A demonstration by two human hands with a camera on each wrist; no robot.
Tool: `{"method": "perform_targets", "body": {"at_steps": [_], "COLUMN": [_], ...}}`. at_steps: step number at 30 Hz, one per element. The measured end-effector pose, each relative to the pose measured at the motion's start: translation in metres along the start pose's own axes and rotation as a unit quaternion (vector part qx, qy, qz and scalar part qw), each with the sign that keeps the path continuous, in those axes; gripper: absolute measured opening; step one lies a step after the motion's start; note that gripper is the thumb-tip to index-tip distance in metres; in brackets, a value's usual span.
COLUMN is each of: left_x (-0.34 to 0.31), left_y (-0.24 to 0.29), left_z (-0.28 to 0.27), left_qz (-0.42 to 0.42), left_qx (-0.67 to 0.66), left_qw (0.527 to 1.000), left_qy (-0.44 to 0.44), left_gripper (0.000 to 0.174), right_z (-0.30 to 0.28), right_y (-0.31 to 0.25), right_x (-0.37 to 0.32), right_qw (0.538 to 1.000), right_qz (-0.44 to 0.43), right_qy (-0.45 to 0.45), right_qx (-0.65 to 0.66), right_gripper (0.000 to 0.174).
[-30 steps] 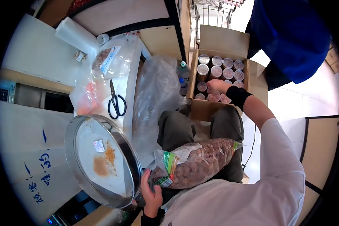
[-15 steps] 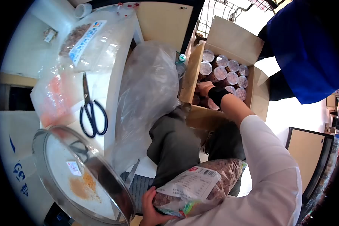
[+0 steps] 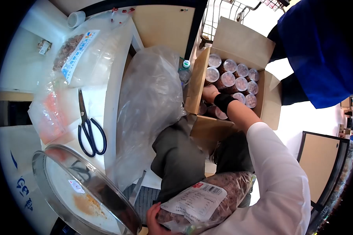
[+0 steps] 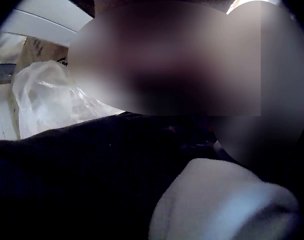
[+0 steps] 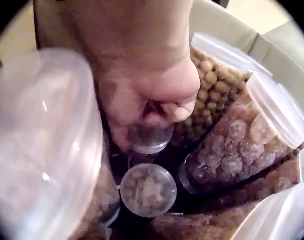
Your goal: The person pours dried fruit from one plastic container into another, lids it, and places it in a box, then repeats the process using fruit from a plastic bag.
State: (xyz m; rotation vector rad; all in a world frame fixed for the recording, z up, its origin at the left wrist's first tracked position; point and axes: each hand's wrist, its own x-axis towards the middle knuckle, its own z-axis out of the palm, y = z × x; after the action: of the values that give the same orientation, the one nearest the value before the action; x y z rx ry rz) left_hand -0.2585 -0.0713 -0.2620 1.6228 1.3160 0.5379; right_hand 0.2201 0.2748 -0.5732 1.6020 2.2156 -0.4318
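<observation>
In the head view, my left hand (image 3: 155, 221) grips the near left end of a clear bag of brown pieces (image 3: 233, 190), which lies across my lap with a white label facing up. My right hand (image 3: 210, 94) reaches into the left side of an open cardboard box (image 3: 208, 127) of lidded jars (image 3: 228, 79). The right wrist view shows the fingers of my right hand (image 5: 149, 95) curled round a small clear container (image 5: 152, 139), beside another small round lid (image 5: 148, 190). Blur and dark cloth hide my left hand in the left wrist view.
Black-handled scissors (image 3: 91, 133) and clear bags (image 3: 102, 58) lie on the white table (image 3: 110, 117). A round metal sieve (image 3: 102, 192) leans at the lower left. Plastic sheeting (image 3: 151, 90) and a bottle (image 3: 185, 72) stand left of the box; a person in blue (image 3: 317, 51) is beyond it.
The bag has turned, bringing its white label up, and my left hand has closed round its end. My right hand has moved to the box's left side. The head view has shifted closer.
</observation>
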Motion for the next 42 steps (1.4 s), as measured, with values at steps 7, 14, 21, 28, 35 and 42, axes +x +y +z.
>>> {"method": "perform_targets", "body": {"at_steps": [7, 14, 21, 28, 35, 42], "left_x": [0.013, 0.013, 0.007, 0.019, 0.036, 0.022], "left_y": [-0.002, 0.015, 0.033, 0.129, 0.210, 0.158], "left_z": [-0.002, 0.004, 0.007, -0.006, -0.007, -0.026], "left_qz": [0.002, 0.005, 0.127, 0.312, 0.345, 0.353], "left_qx": [0.033, 0.047, 0.030, 0.083, 0.061, -0.196], "left_qw": [0.999, 0.999, 0.986, 0.934, 0.909, 0.894], "left_qy": [-0.026, 0.018, 0.104, 0.155, 0.225, 0.196], "left_gripper": [0.126, 0.113, 0.095, 0.079, 0.110, 0.101], "right_z": [-0.128, -0.223, -0.334, -0.383, -0.392, -0.400], "right_y": [-0.011, -0.014, -0.050, -0.130, -0.231, -0.262], "right_x": [-0.077, -0.195, -0.334, -0.424, -0.439, -0.409], "right_qw": [0.996, 0.970, 0.898, 0.804, 0.679, 0.553], "right_qz": [0.051, -0.005, -0.011, -0.142, -0.288, -0.251], "right_qy": [0.025, 0.237, 0.278, 0.399, 0.282, 0.311], "right_qx": [0.074, 0.049, 0.341, 0.417, 0.614, 0.731], "right_gripper": [0.034, 0.058, 0.079, 0.068, 0.064, 0.047]}}
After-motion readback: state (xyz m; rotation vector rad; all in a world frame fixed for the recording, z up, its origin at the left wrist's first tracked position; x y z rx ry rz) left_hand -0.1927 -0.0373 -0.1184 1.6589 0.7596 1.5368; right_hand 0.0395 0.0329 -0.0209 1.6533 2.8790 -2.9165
